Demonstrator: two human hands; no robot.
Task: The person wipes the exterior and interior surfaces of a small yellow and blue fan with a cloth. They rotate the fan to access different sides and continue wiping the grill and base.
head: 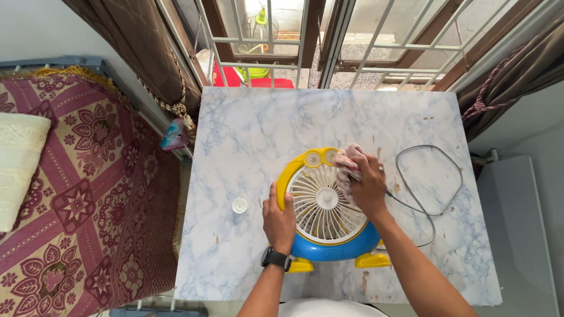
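The small fan (326, 206), blue and yellow with a white grille, lies face-up near the front edge of the marble-patterned surface (245, 134). My left hand (278, 219) rests on its left rim, fingers closed against the yellow edge. My right hand (367, 183) presses a crumpled pinkish cloth (347, 162) onto the upper right of the grille, fingers wrapped around it. A grey cord (429, 179) loops to the right. A small white cap (239, 204) sits left of the fan; I cannot tell whether it holds anything.
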